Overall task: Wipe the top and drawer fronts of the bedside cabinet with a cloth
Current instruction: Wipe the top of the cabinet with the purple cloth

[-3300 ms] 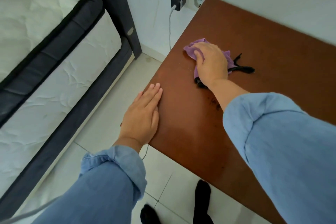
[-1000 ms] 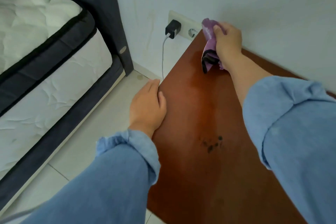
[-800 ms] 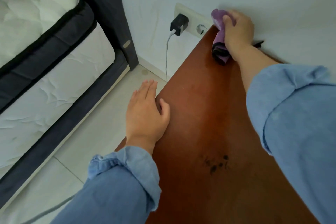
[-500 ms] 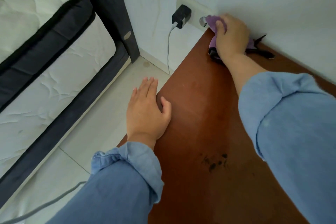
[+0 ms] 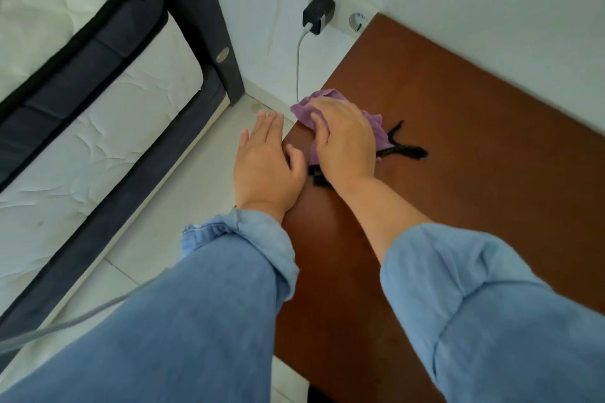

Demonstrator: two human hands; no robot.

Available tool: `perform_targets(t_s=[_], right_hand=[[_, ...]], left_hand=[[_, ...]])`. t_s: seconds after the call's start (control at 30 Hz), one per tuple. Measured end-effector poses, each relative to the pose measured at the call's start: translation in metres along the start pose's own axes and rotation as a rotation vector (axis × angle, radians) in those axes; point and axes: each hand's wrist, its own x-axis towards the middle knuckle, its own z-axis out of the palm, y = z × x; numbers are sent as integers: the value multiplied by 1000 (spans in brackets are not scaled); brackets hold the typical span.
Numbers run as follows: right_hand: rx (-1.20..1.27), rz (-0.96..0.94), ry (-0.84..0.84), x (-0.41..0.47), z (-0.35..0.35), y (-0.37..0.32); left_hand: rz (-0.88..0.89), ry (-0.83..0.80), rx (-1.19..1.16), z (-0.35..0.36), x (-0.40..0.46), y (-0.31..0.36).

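Nearest the camera, two rolled-up blue denim sleeves fill the lower part of the view, and the bare forearms run forward from them to the hands. The left hand lies flat and released, fingers straight and together, palm down on the left edge of the bedside cabinet, its fingertips reaching out past that edge over the pale floor tiles. Just to the right of it, thumb almost touching, the right hand presses down with spread, slightly curled fingers on a purple cloth, holding it against the reddish-brown cabinet top near the left edge. The cloth shows beyond and to both sides of the right hand, and a dark part of it peeks out under the wrist. Black strands trail from the cloth to the right of that hand, lying on the wood. Left of the left hand stands a bed with a quilted white mattress. Beyond both hands, on the white wall, a black charger sits in a socket plate, its white cable hanging down toward the cloth.
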Motion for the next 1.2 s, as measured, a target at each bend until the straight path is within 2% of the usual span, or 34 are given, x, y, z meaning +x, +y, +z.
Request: perform_targets(t_s=[0.3,0.5,0.63,0.73,0.93,1.2], right_hand=[[-62,42,-93,0,-6,-7],[-114,63,-124,-1,-7,-7],[-136,193,-149,0,5,-2],[-69,260,-104,-23,14,-19],[-48,-12,-11,-116,18,-81],[-139,-6,-39,-131,32,-87]], left_hand=[[84,-31,-4,-49,-83,-41],[63,-86,-4,-55,-119,-75],[85,-76,-37,-51,-115,-78],[68,-67,-86,-51,-115,-80],[-5,-33,-172,-51,-116,-79],[-41,-27,-215,-52,-118,-82]])
